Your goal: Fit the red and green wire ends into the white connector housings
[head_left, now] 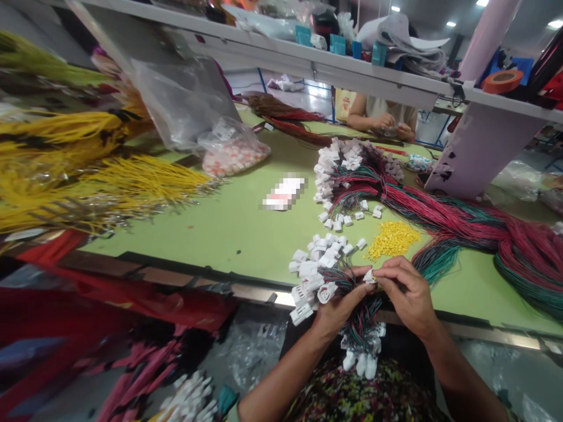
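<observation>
My left hand (341,306) is closed around a bunch of red and green wires (363,319) tipped with white plastic connectors (310,278), at the table's near edge. My right hand (407,290) meets it from the right, fingers pinched on one small white connector (368,276) at the bundle's top. More white connectors (363,357) hang below my hands. A small heap of tiny yellow parts (393,238) lies just beyond my right hand on the green table (246,228).
A long harness of red and green wires (461,225) with white connectors runs right. Yellow wire bundles (101,176) hang left, plastic bags (220,140) sit behind. A shelf (308,58) crosses above. Another person's hands (391,124) work across the table.
</observation>
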The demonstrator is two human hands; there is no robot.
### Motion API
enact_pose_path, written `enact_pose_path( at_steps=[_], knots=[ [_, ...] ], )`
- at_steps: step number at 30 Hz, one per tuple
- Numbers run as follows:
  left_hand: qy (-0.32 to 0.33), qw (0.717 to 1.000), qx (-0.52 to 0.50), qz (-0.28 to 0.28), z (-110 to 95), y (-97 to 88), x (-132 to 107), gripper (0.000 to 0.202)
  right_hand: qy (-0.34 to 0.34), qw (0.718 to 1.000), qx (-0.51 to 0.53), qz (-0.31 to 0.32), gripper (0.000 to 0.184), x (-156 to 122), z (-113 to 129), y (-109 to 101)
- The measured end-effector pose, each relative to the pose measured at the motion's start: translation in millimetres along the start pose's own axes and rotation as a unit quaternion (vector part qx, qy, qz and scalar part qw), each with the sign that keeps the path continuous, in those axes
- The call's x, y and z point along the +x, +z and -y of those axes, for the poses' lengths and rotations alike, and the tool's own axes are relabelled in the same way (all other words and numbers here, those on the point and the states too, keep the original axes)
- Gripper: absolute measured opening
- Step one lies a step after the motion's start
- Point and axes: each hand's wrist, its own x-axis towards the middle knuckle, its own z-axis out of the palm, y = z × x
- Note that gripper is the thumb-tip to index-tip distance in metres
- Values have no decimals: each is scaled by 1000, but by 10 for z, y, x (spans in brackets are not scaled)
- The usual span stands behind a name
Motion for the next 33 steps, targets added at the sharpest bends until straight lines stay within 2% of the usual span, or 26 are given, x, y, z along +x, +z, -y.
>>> enact_pose_path(
  at_steps=[3,5,7,10,14,17,22,28,33],
  knots=[
    [21,999,31,20,-35,-6,18,23,35,999,25,1,12,2,-1,5],
    [32,997,41,53,-67,-7,32,22,90,992,83,8,9,7,-3,15],
    [39,995,51,80,-87,-11,44,22,156,974,162,15,10,16,-8,27],
    [56,992,82,83,-81,-26,53,22,228,943,244,11,19,37,-16,39],
    [104,984,123,79,-36,-47,62,22,276,924,264,-1,25,58,-21,54],
    [129,979,140,66,-14,-45,70,21,290,916,277,-15,27,51,-28,86],
    [131,978,156,54,19,-25,73,21,292,906,303,-52,28,13,-32,151],
    [136,972,185,43,74,-41,71,21,303,899,312,-54,30,5,-50,167],
    [128,975,171,68,67,-55,90,21,297,908,291,-45,32,2,-78,146]
  ],
)
